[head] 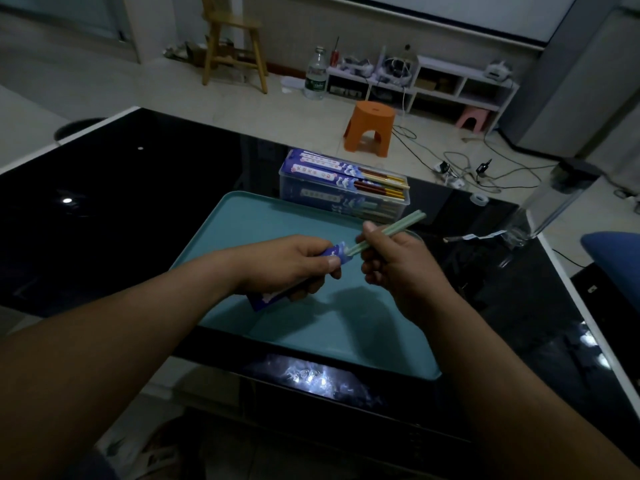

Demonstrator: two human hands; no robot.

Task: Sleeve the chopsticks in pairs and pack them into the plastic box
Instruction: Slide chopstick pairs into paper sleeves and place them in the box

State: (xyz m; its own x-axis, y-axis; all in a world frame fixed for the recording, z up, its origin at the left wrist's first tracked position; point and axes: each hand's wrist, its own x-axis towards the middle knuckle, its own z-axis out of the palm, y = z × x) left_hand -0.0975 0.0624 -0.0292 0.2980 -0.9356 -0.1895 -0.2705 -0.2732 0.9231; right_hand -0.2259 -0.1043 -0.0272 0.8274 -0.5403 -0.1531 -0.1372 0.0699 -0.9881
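Orange stool [370, 129], wooden chair [237, 23] and bottle [316, 76] stand on the floor.

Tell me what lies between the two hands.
In the head view, the green chopsticks bridge the left hand and right hand, tips in the blue sleeve.

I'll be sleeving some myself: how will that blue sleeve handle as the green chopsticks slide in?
Likely light and floppy: the sleeve looks thin and flat, and the left hand grips it near its mouth. It could crease or tear if the chopsticks in the right hand enter crooked.
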